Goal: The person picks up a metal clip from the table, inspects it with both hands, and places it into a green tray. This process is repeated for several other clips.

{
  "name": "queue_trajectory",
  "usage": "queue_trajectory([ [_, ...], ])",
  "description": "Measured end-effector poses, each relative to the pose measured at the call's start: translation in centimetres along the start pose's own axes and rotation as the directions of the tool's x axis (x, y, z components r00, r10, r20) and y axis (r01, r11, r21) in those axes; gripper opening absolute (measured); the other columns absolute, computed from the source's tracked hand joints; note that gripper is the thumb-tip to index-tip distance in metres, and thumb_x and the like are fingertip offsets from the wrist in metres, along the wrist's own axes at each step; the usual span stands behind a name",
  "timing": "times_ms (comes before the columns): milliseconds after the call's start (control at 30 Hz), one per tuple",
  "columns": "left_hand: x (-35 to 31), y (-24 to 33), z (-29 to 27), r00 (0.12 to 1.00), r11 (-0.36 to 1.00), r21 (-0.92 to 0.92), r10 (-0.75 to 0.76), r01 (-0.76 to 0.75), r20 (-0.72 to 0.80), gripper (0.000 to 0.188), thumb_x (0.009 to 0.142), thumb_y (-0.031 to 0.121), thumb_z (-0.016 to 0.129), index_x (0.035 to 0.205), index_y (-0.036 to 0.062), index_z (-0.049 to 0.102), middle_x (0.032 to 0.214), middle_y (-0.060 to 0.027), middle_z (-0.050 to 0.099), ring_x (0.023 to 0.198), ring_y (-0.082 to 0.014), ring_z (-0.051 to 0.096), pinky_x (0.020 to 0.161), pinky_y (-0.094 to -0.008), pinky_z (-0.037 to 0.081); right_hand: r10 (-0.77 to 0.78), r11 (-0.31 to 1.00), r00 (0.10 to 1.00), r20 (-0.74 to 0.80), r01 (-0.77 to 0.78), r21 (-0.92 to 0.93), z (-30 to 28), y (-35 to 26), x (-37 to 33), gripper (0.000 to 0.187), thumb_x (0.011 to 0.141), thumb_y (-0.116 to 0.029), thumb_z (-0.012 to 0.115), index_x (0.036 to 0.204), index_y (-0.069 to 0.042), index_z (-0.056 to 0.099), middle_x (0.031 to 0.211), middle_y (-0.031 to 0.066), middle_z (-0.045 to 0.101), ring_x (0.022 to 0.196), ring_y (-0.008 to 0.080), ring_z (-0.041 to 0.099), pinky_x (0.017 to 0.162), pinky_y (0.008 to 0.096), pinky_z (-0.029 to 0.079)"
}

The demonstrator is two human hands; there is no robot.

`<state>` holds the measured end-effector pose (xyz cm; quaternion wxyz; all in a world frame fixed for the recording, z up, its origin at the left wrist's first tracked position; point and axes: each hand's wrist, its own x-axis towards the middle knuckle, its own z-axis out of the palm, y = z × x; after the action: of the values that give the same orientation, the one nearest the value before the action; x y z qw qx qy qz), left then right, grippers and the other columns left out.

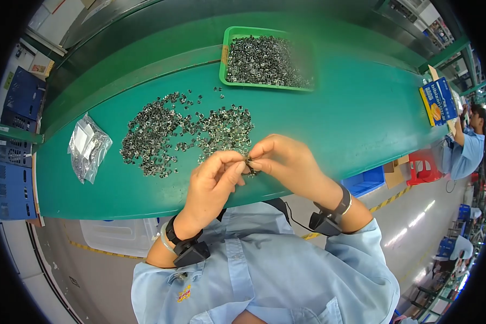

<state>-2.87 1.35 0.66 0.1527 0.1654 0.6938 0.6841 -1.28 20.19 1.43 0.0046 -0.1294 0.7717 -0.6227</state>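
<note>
My left hand [213, 181] and my right hand [286, 162] meet above the near edge of the green table, fingertips pinched together. Between them is a small dark metal part [249, 164], mostly covered by the fingers, so its exact shape cannot be made out. Just beyond my hands lies a loose heap of small shiny metal pieces [227, 127]. A second, darker heap of similar small pieces [151, 129] spreads to its left. Both wrists carry black straps with a dark box on them.
A green tray [224, 62] full of small metal pieces stands at the back. At the left lies a clear plastic bag [89, 148] with parts inside. A blue and yellow box [439, 102] sits at the right end, near another person in light blue [466, 154].
</note>
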Motion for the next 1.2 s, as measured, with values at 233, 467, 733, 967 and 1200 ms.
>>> queue_trajectory([
  [233,0.6,0.5,-0.2,0.976,0.951,-0.222,-0.203,0.214,0.072,0.014,0.092,0.013,0.054,0.100,0.0021,0.057,0.084,-0.0045,0.063,0.066,-0.0077,0.056,0.052,-0.0195,0.043,-0.369,0.824,0.929,0.019,0.337,-0.456,0.3,0.5,0.3,0.017,0.077,-0.004,0.066,0.092,-0.004,0.058,0.086,0.0064,0.060,0.077,0.0230,0.060,0.068,0.0322,0.048],
  [467,0.7,1.0,-0.2,0.960,0.930,-0.242,-0.261,0.278,0.102,0.013,0.092,0.012,0.053,0.100,0.0021,0.057,0.084,-0.0052,0.063,0.065,-0.0073,0.056,0.052,-0.0192,0.044,-0.418,0.793,0.907,0.045,0.389,-0.470,0.1,0.4,0.4,0.019,0.076,-0.005,0.068,0.092,-0.007,0.058,0.087,0.0066,0.061,0.080,0.0256,0.060,0.068,0.0345,0.048],
  [733,0.6,1.0,-0.3,0.954,0.905,-0.302,-0.270,0.299,0.134,0.011,0.092,0.012,0.053,0.098,0.0030,0.056,0.083,-0.0045,0.063,0.064,-0.0073,0.056,0.051,-0.0190,0.043,-0.228,0.936,0.973,0.035,0.229,-0.268,-0.2,0.2,0.3,0.021,0.077,-0.003,0.068,0.096,-0.005,0.059,0.087,0.0070,0.062,0.078,0.0218,0.062,0.066,0.0309,0.050],
  [967,0.4,0.9,-0.1,0.999,0.998,0.040,-0.047,0.046,0.018,0.012,0.088,0.005,0.058,0.099,0.0018,0.057,0.084,-0.0044,0.064,0.068,-0.0093,0.060,0.058,-0.0214,0.048,-0.174,0.966,0.984,0.029,0.176,-0.192,-0.3,-0.2,0.6,0.020,0.077,-0.001,0.068,0.096,-0.004,0.061,0.085,0.0076,0.063,0.075,0.0186,0.063,0.065,0.0280,0.050],
  [1200,0.2,0.9,-0.1,0.998,0.970,0.236,0.061,-0.053,-0.026,0.015,0.084,0.002,0.061,0.100,0.0013,0.058,0.082,-0.0055,0.065,0.068,-0.0104,0.063,0.059,-0.0226,0.050,-0.214,0.940,0.977,0.002,0.207,-0.271,0.0,-0.4,0.9,0.015,0.076,-0.001,0.068,0.090,-0.004,0.061,0.083,0.0074,0.063,0.075,0.0187,0.063,0.064,0.0280,0.050],
])
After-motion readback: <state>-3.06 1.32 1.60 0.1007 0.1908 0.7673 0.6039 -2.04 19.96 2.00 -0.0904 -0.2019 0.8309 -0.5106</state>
